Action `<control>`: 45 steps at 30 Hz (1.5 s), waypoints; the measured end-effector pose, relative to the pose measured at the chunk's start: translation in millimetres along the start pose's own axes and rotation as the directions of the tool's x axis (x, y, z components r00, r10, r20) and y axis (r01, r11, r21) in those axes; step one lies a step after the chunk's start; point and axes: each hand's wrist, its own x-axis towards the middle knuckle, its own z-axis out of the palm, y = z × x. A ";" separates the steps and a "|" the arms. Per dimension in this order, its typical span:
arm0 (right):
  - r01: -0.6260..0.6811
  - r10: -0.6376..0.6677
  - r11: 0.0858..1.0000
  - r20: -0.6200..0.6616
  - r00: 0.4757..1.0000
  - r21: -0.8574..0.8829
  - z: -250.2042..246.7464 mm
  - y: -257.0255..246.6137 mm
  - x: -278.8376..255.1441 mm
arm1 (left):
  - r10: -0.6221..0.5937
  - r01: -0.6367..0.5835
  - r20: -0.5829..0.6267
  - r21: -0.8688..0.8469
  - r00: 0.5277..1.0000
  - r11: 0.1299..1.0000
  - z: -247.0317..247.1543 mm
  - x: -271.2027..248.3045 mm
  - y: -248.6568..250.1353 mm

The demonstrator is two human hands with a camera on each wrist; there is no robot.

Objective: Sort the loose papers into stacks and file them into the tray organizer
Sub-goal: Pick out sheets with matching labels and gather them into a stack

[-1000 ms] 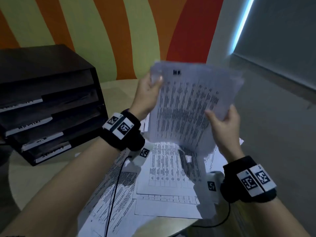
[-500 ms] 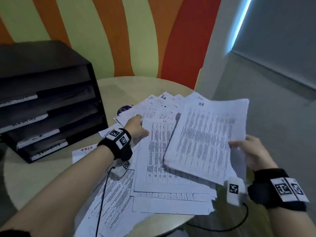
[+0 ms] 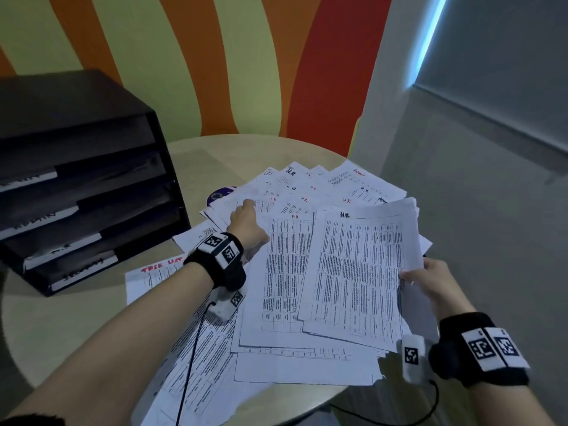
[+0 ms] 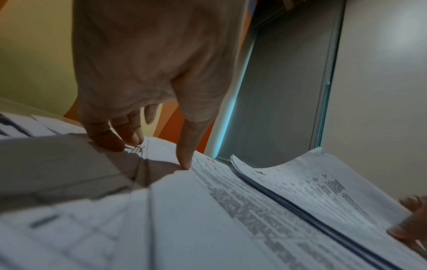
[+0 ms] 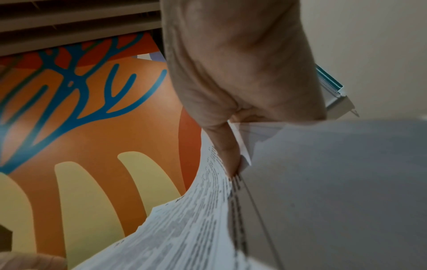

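Note:
My right hand [image 3: 422,279] pinches the right edge of a stack of printed sheets marked HR [image 3: 359,272], held low over the table; in the right wrist view the thumb [image 5: 227,151] presses on that stack [image 5: 184,219]. My left hand [image 3: 246,221] reaches forward onto the loose papers [image 3: 307,192] fanned across the table, fingertips [image 4: 184,162] touching a sheet [image 4: 208,210]. The black tray organizer [image 3: 83,179] with labelled shelves stands at the left.
More sheets [image 3: 196,348] lie spread toward the near edge of the round beige table [image 3: 55,327], one with red handwriting [image 3: 153,275]. A purple disc [image 3: 219,193] peeks from under the far papers. A striped wall rises behind; grey floor lies right.
The stack came down from in front of me to just above the table, now in the right hand alone. The left hand let go and reached onto the spread papers.

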 end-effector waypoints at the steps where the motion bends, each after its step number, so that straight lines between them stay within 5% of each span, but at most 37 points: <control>1: 0.004 -0.004 1.000 -0.003 1.000 -0.006 0.5 0.3 0.0 | -0.012 0.012 0.010 0.000 1.000 1.000 -1.1 -1.2 1.6; 10: -0.010 0.010 1.000 0.005 1.000 0.015 1.4 4.0 1.3 | 0.127 -0.143 -0.096 -0.184 0.987 0.972 1.0 -10.7 12.6; 13: -0.007 0.007 1.000 0.001 1.000 0.013 2.7 3.3 1.3 | 0.016 -0.013 0.002 -0.467 1.000 0.884 2.4 -15.4 13.7; 16: 0.000 0.000 1.000 -0.008 1.000 0.006 3.6 3.0 0.6 | -0.009 0.049 0.124 -0.331 0.992 0.942 1.7 -23.2 11.6; 17: 0.002 -0.002 1.000 -0.011 1.000 0.008 3.7 2.9 0.2 | -0.016 0.042 0.084 -0.317 0.996 0.947 0.1 -23.2 9.9; 19: 0.003 -0.002 1.000 -0.019 1.000 0.024 3.2 3.2 -0.7 | -0.021 -0.021 -0.082 -0.482 0.996 0.876 -13.9 -22.6 11.7; 23: 0.007 -0.006 0.999 -0.029 1.000 0.043 3.5 4.1 -2.4 | -0.160 -0.182 -0.391 -0.704 0.906 0.687 -77.9 -8.9 11.7; 28: 0.035 -0.033 0.998 -0.043 0.998 0.047 5.7 -2.3 -5.5 | -0.236 -0.229 -0.385 -0.836 0.892 0.499 -129.5 -10.3 11.5; 37: 0.086 -0.110 0.975 0.107 0.988 0.206 4.3 -33.0 -29.0 | -0.077 -0.006 -0.093 -0.674 0.993 0.739 -46.9 -32.7 31.0; 42: 0.079 -0.132 0.954 0.171 0.976 0.290 12.6 -44.1 -37.4 | -0.023 0.076 0.088 -0.663 0.996 0.745 -7.5 -40.2 41.9; 45: 0.070 -0.132 0.935 0.158 0.979 0.347 20.7 -41.6 -34.9 | -0.006 0.047 0.075 -0.559 0.997 0.828 2.6 -38.3 47.9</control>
